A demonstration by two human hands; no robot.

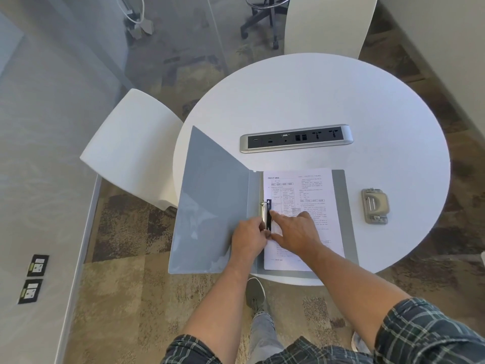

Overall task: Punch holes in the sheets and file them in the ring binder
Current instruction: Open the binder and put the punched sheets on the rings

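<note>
A grey ring binder lies open on the near left part of the round white table, its front cover hanging past the table edge. Printed sheets lie on its right half, against the metal ring mechanism. My left hand pinches the lower end of the mechanism. My right hand presses flat on the sheets, forefinger pointing at the rings. A beige hole punch sits to the right of the binder, untouched.
A silver power and socket strip is set in the table's middle. White chairs stand at the left and at the far side. My leg and shoe are below the table edge.
</note>
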